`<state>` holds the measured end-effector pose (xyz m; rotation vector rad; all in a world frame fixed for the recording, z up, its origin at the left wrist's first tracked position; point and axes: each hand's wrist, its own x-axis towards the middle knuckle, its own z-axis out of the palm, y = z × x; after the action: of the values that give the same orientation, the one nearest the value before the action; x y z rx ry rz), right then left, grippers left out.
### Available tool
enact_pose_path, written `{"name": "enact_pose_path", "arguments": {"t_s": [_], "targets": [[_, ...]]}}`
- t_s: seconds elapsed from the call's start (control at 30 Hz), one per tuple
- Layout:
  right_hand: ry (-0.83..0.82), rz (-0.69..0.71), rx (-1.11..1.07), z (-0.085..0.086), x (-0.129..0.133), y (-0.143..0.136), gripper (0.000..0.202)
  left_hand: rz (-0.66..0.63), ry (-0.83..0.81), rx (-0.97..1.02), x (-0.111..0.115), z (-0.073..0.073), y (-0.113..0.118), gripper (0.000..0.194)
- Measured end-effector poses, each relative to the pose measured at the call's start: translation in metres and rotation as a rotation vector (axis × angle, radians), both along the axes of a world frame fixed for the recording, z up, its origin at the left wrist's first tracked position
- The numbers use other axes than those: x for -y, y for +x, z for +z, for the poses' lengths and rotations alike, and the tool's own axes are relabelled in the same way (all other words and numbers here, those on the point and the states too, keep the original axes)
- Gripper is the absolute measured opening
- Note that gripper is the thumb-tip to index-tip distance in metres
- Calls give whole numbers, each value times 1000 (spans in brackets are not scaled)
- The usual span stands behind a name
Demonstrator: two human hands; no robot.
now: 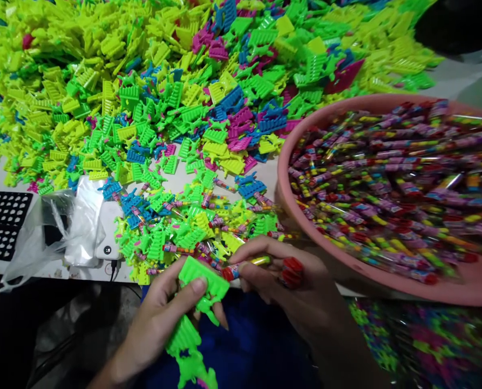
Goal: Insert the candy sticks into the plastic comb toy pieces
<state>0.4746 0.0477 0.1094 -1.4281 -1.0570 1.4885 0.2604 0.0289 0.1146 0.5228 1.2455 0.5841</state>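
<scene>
Green plastic pieces (203, 279) are gripped in my left hand (171, 308), with the thumb pressed on the upper one. Another green piece (190, 354) hangs below that hand. My right hand (279, 275) pinches a wrapped candy stick (246, 266) with a red end by its fingertips, close to the right edge of the upper green piece. Just beyond both hands, a small mixed heap of green, blue and yellow pieces (160, 237) lies on the table with more wrapped sticks among them.
A large pile of colourful plastic pieces (103, 70) covers the back of the table (184, 173). At right stands a pink basin (283, 178) full of wrapped sticks. Left are a clear plastic bag (42, 232), a white device (110, 232) with a cable, and a black tray (6, 216).
</scene>
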Motion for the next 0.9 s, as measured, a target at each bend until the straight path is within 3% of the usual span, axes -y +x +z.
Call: {"name": "enact_pose_path", "arguments": {"t_s": [0.17, 0.33, 0.53, 0.63, 0.77, 0.9], "targets": [[307, 24, 318, 2, 9, 5, 21, -42, 121, -92, 2, 2, 5, 46], [401, 112, 481, 5, 15, 8, 11, -161, 260, -111, -9, 12, 9, 21], [567, 141, 537, 6, 18, -2, 14, -204, 389, -302, -4, 12, 5, 27], [574, 140, 531, 2, 20, -6, 15, -218, 440, -379, -2, 12, 2, 31], [499, 137, 414, -2, 15, -8, 5, -250, 368, -242, -6, 14, -2, 37], [372, 92, 262, 1, 5, -10, 19, -226, 293, -154, -12, 16, -6, 32]]}}
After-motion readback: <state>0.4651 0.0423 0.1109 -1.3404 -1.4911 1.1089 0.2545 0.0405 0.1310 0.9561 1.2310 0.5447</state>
